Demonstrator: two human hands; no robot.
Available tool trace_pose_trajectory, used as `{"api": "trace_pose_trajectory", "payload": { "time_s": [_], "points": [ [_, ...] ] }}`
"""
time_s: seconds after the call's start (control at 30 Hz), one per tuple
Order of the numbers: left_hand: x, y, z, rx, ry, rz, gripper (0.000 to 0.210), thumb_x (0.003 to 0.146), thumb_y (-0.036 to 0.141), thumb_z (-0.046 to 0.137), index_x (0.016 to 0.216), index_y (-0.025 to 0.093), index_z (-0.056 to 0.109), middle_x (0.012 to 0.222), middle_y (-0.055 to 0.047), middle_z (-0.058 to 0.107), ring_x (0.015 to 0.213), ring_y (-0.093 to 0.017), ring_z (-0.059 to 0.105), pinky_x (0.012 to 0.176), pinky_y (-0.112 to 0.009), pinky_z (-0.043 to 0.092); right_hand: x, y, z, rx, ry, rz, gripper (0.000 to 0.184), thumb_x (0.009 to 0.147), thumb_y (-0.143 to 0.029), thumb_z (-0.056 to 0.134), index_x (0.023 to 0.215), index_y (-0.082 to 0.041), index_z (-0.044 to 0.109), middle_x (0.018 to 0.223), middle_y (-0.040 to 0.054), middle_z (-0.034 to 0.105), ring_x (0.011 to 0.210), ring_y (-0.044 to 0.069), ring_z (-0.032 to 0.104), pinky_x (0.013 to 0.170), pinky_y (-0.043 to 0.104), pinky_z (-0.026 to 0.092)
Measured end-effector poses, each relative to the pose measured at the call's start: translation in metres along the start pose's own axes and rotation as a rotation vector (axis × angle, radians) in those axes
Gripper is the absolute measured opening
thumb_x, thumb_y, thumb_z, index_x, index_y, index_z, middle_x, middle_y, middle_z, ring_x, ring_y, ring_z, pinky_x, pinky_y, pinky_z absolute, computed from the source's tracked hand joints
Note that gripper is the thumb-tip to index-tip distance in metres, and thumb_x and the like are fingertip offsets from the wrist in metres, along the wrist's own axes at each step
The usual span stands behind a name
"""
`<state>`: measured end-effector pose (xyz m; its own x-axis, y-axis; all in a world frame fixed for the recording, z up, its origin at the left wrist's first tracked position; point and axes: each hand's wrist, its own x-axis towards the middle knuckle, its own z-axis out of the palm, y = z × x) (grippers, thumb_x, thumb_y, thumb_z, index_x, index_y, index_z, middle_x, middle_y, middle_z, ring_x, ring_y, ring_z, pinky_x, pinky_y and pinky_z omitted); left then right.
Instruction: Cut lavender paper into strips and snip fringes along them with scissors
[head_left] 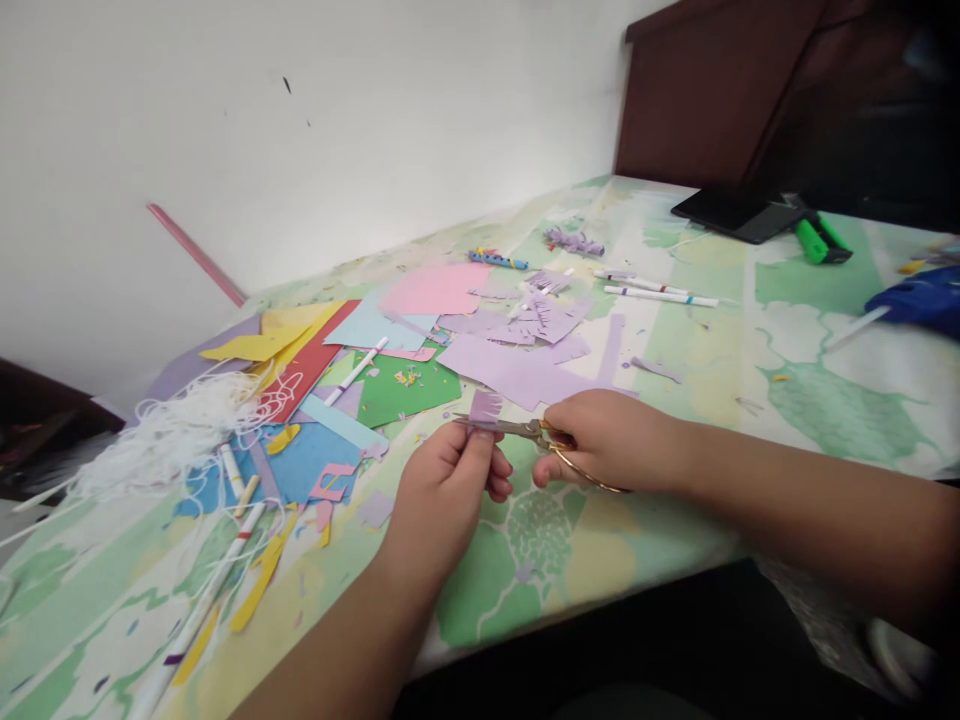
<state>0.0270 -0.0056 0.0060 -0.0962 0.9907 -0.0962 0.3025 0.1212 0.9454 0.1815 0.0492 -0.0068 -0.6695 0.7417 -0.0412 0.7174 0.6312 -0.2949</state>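
My left hand (454,475) pinches a small purple paper strip (486,405) whose edge is cut into a fringe. In my right hand (600,440) is a pair of scissors (517,428) with gold handles; fingers and thumb are in the loops. The blades point left and lie across the strip, just above my left thumb. Whether the blades are parted is too small to tell. Beyond my hands, larger sheets of purple paper (510,370) lie on the table, some with snipped edges.
White string (172,430) lies tangled at the left among coloured papers and markers. A green sheet (409,388) carries small scraps. More markers (660,296), a rolled fringed purple paper (574,242), a black tablet-like slab (735,214) and a green-and-black object (821,238) are farther back. A white wall borders the table.
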Motion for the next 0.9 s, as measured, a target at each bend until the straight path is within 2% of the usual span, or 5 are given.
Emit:
{"api": "trace_pose_trajectory", "payload": {
  "time_s": [0.23, 0.37, 0.6, 0.9],
  "points": [
    [-0.0008, -0.0007, -0.0001, -0.016, 0.002, 0.028, 0.020, 0.073, 0.033, 0.037, 0.063, 0.018, 0.045, 0.049, 0.005, 0.047, 0.041, -0.006, 0.045, 0.044, -0.019, 0.036, -0.0028, 0.0004, -0.0040, 0.008, 0.047, 0.011, 0.052, 0.060, -0.066, 0.031, 0.060, -0.017, 0.050, 0.052, 0.0013, 0.050, 0.045, 0.010, 0.038, 0.042, 0.021, 0.022],
    [-0.0018, 0.0020, 0.0002, 0.090, 0.043, 0.030, 0.023, 0.075, 0.030, 0.035, 0.055, 0.018, 0.040, 0.045, 0.006, 0.041, 0.041, -0.005, 0.039, 0.042, -0.017, 0.030, -0.0041, 0.0013, -0.0033, 0.015, 0.048, -0.004, 0.054, 0.060, -0.067, 0.029, 0.060, -0.017, 0.049, 0.053, 0.0017, 0.051, 0.045, 0.010, 0.039, 0.041, 0.021, 0.022],
    [-0.0028, -0.0043, -0.0019, 0.149, -0.062, 0.065, 0.024, 0.076, 0.031, 0.032, 0.058, 0.019, 0.040, 0.048, 0.006, 0.041, 0.045, -0.007, 0.039, 0.046, -0.019, 0.029, -0.0034, 0.0007, -0.0023, -0.020, 0.044, -0.011, 0.053, 0.061, -0.066, 0.028, 0.060, -0.017, 0.049, 0.054, 0.0016, 0.051, 0.046, 0.010, 0.039, 0.041, 0.020, 0.022],
    [-0.0025, 0.0005, -0.0024, 0.138, -0.057, 0.042, 0.024, 0.076, 0.030, 0.033, 0.057, 0.018, 0.042, 0.047, 0.006, 0.045, 0.045, -0.006, 0.042, 0.045, -0.018, 0.031, -0.0041, -0.0007, -0.0026, -0.002, 0.030, -0.016, 0.050, 0.062, -0.065, 0.030, 0.060, -0.018, 0.047, 0.053, 0.0004, 0.050, 0.045, 0.010, 0.038, 0.040, 0.020, 0.022]
  ]
}}
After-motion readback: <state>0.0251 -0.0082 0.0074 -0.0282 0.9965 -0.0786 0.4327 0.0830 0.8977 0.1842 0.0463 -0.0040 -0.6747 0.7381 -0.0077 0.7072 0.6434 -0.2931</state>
